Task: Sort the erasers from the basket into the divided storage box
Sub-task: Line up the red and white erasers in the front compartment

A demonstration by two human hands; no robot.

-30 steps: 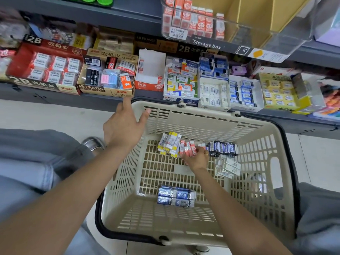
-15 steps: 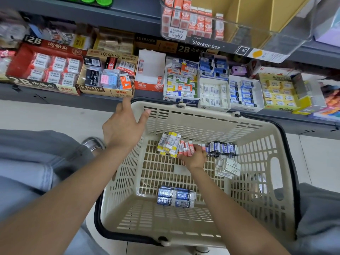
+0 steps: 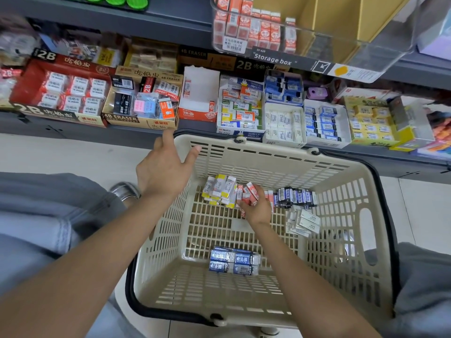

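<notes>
A beige plastic basket (image 3: 346, 191) sits in front of me with groups of erasers on its floor. My right hand (image 3: 256, 208) is deep inside, fingers curled round a few red-and-white erasers (image 3: 251, 191). Left of them lie yellow-and-white erasers (image 3: 219, 189), to the right dark blue ones (image 3: 295, 197) and white ones (image 3: 303, 222). Blue erasers (image 3: 233, 262) lie nearer to me. My left hand (image 3: 163, 167) hovers by the basket's far left corner, fingers relaxed and holding nothing. The clear divided storage box (image 3: 366, 37) stands on the upper shelf, red-and-white erasers (image 3: 253, 30) filling its left compartment.
A lower shelf behind the basket carries several open cartons of erasers, among them a red 2B carton (image 3: 56, 91), a 4B carton (image 3: 144, 101) and a yellow carton (image 3: 371, 123). My knees in grey trousers flank the basket. Pale floor tiles lie to the left.
My right hand has shifted a little to the left among the red-and-white erasers and closed round some of them. My left hand stays by the basket's rim.
</notes>
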